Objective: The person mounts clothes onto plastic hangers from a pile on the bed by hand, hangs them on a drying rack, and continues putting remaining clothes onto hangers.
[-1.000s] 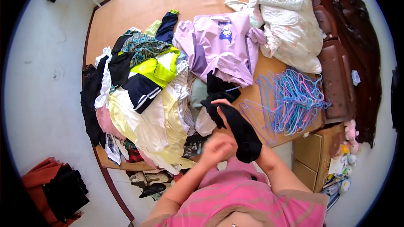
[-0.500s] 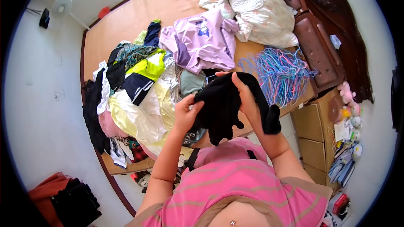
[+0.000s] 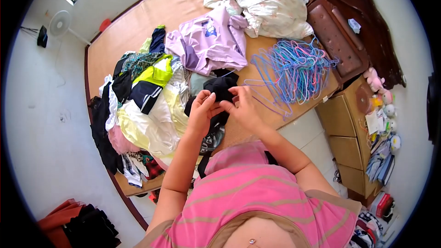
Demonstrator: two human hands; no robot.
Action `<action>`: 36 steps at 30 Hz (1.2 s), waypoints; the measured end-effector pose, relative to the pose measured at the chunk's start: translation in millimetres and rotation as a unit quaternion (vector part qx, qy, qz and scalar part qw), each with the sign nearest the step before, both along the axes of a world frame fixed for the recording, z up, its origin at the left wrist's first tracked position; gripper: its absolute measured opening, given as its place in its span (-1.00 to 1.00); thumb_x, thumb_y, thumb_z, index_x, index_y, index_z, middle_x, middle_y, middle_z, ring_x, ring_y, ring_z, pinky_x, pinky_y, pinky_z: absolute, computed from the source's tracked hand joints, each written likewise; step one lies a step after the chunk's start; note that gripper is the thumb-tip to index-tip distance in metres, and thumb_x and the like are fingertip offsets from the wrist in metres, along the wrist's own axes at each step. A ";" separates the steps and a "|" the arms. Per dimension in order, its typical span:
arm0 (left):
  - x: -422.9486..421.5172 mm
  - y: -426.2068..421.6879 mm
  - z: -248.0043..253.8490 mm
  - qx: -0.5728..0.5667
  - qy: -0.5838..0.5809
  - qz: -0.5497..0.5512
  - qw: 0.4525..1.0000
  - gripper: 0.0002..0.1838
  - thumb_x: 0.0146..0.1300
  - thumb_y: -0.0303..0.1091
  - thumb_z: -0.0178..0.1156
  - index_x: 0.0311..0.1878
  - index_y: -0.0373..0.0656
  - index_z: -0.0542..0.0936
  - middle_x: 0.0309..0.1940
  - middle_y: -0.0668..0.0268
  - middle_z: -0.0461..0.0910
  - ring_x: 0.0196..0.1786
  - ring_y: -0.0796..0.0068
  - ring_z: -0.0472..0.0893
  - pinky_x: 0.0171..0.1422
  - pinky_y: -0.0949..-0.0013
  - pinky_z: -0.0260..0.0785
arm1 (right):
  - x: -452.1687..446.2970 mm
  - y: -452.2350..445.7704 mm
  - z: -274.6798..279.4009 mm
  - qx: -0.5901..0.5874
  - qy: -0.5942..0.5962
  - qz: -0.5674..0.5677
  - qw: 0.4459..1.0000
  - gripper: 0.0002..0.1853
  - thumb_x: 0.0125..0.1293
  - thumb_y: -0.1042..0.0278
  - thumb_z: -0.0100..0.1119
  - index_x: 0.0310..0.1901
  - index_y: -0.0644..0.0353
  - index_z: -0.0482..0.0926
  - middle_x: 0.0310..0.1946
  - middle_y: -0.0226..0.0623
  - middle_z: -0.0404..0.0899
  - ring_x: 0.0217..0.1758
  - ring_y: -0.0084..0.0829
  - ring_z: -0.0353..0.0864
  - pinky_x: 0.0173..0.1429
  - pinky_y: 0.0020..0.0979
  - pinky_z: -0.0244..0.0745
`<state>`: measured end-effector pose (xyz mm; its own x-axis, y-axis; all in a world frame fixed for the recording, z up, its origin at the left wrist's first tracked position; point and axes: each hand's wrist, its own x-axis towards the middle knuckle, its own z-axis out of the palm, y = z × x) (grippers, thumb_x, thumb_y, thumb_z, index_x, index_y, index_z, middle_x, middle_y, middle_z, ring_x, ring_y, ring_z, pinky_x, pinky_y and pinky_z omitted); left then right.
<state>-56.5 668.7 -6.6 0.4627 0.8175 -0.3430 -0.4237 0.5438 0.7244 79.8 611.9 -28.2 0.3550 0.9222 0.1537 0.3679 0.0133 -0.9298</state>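
A bunched black garment (image 3: 219, 87) is between my hands over the front edge of the bed-like platform; I cannot make out its kind. My left hand (image 3: 202, 112) is closed on its near left side, thumb pointing up. My right hand (image 3: 243, 109) pinches its right side with bent fingers, the thumb close to the left fingers. Dark fabric hangs below my hands. Just beyond lies a lilac jacket (image 3: 213, 41) with a blue print. A mixed heap of clothes (image 3: 151, 115) spreads to the left, with white, pale yellow, neon and navy pieces.
Tangled blue and pink hangers (image 3: 294, 71) lie on the platform (image 3: 138, 23) at right. White bedding (image 3: 271, 11) is piled against the brown padded headboard (image 3: 337, 36). A wooden cabinet (image 3: 337, 124) stands at right, plush toys (image 3: 374, 80) beside it. Dark clothes (image 3: 87, 225) hang lower left.
The black garment has gone from hanging spread over my right hand and wrist to a compact bunch. My right hand has moved left, close to my left hand. The view has shifted slightly.
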 end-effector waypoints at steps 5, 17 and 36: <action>-6.4 -3.5 -16.9 0.072 0.022 -0.031 0.997 -0.91 0.39 -0.31 0.07 -0.20 -0.09 0.42 -0.28 0.38 0.57 -0.26 0.47 0.65 -0.11 0.36 0.54 | -2.0 8.0 -22.9 0.029 -0.013 0.004 0.999 -0.74 0.19 0.41 0.26 -0.13 0.26 0.45 -0.28 -0.23 0.44 -0.20 -0.38 0.52 -0.12 -0.40 0.43; -13.7 2.7 -6.3 0.178 0.121 0.011 0.977 -0.85 0.42 -0.29 0.01 -0.14 -0.15 0.35 -0.46 0.40 0.42 -0.39 0.56 0.53 -0.16 0.50 0.43 | 39.7 11.6 -17.6 -0.008 0.466 0.025 0.884 -0.87 0.38 0.35 0.09 -0.31 0.17 0.55 -0.43 -0.58 0.51 -0.36 -0.76 0.41 -0.23 -0.65 0.33; 9.7 26.6 14.3 0.537 0.560 0.207 0.596 -0.79 -0.14 -0.64 0.06 -0.38 -0.15 0.43 -0.36 0.16 0.39 -0.27 0.04 0.48 -0.19 0.16 0.36 | 101.6 6.6 -22.2 0.074 -0.201 -0.028 0.976 -0.66 -0.11 0.61 0.30 -0.20 0.17 0.58 -0.24 -0.24 0.44 -0.28 -0.15 0.54 -0.17 -0.31 0.46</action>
